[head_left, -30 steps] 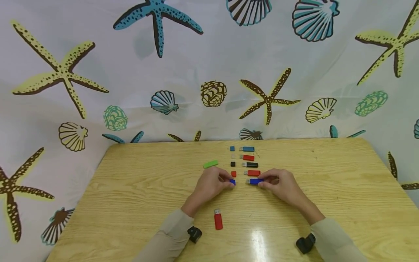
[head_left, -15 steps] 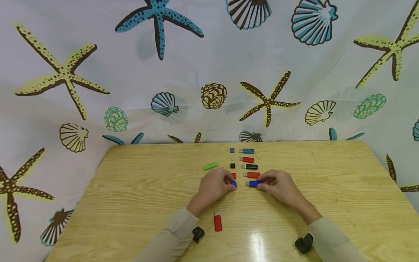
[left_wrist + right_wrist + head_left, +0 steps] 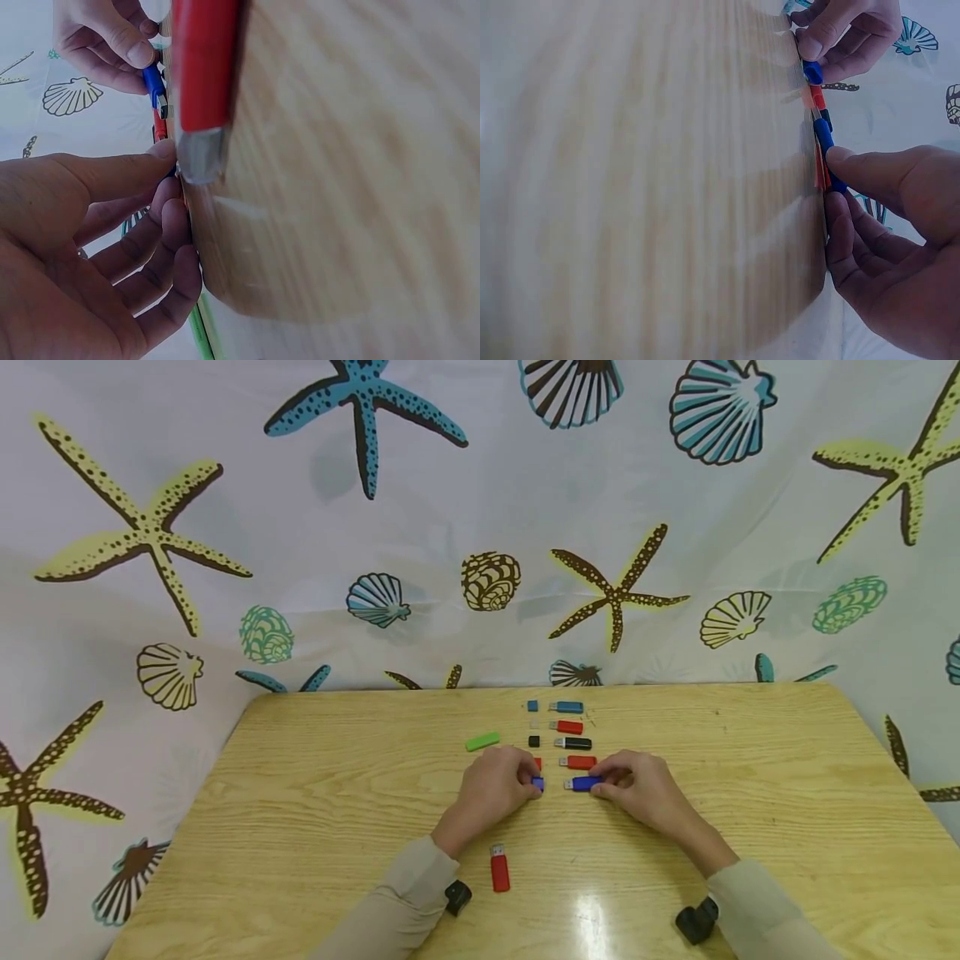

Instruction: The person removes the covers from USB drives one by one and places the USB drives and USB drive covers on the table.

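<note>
My left hand [image 3: 491,789] pinches a small blue cap [image 3: 537,784] between thumb and fingertips, low over the table. Across a narrow gap, my right hand [image 3: 641,785] pinches the rear end of a blue USB stick [image 3: 582,784], whose metal plug points left at the cap. In the right wrist view the cap [image 3: 813,73] and the stick [image 3: 826,139] stand apart, and the cap's opening shows. Just behind them lie a red USB stick [image 3: 579,762] and a red cap [image 3: 537,763], which my left fingers partly cover.
Farther back are a black stick [image 3: 576,743], a red stick [image 3: 569,727] and a light blue stick [image 3: 568,707], with caps to their left. A green stick-shaped piece [image 3: 482,741] lies behind my left hand. Nearer me lies an uncapped red USB stick [image 3: 500,870].
My left hand has shifted slightly to the right with the blue cap, covering more of the red cap. My right hand and the blue stick have barely moved. The head view has tilted slightly.
</note>
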`<state>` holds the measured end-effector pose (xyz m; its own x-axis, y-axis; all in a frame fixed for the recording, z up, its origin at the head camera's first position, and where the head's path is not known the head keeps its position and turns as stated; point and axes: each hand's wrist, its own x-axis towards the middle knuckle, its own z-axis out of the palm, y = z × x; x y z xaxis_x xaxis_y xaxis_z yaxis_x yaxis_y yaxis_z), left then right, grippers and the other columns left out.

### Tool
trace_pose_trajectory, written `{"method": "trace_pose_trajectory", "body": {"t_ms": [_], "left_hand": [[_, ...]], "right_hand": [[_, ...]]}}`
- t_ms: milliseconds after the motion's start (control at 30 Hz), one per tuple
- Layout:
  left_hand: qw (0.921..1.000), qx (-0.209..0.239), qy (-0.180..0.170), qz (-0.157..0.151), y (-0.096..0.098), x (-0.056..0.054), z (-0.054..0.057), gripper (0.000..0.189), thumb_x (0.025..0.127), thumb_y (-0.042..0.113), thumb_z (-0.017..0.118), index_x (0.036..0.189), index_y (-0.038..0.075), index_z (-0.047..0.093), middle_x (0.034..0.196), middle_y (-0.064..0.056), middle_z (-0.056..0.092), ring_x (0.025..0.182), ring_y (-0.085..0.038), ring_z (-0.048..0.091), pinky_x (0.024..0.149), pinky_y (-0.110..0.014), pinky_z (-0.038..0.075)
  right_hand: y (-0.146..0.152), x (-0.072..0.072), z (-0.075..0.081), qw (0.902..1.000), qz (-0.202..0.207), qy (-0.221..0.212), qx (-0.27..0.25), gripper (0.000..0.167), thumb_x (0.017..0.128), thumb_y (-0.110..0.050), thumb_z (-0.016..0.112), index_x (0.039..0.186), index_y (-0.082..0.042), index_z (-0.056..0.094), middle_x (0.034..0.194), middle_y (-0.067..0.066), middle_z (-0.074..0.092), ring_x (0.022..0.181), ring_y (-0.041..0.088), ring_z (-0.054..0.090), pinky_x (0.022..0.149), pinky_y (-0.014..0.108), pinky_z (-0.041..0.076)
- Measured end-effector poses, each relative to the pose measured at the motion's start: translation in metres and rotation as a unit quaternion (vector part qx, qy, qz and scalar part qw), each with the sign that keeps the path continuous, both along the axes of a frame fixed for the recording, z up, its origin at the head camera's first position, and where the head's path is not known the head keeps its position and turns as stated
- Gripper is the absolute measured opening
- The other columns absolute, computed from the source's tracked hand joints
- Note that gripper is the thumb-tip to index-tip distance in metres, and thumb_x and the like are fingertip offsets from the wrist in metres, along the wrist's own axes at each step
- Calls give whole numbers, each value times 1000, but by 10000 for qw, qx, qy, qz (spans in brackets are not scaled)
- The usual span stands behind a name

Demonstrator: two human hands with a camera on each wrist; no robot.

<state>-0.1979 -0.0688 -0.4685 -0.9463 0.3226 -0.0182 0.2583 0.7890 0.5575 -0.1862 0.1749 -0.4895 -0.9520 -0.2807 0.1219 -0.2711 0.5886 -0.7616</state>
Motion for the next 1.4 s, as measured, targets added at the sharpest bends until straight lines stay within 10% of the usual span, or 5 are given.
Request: {"method": "trace_pose_trajectory", "body": {"t_ms": [833,1400], "left_hand": [[9996,203,120,-174,-2,0,0,12,86,13,85,95,8,77,74,6,62,66,-9,56,58,-25,48],[9920,1233,-243,-101,-18,3,0,13,91,8,78,105,6,77,87,4,66,78,-13,61,71,-29,54]], "right_hand": [[-2,4,5,10000,26,-48,80,16,87,-1,80,103,-4,78,100,6,71,84,17,65,70,27,55],[-5,12,7,9996,-202,154,-120,21,87,-2,81,108,-5,77,108,8,71,97,26,69,74,27,57]]}}
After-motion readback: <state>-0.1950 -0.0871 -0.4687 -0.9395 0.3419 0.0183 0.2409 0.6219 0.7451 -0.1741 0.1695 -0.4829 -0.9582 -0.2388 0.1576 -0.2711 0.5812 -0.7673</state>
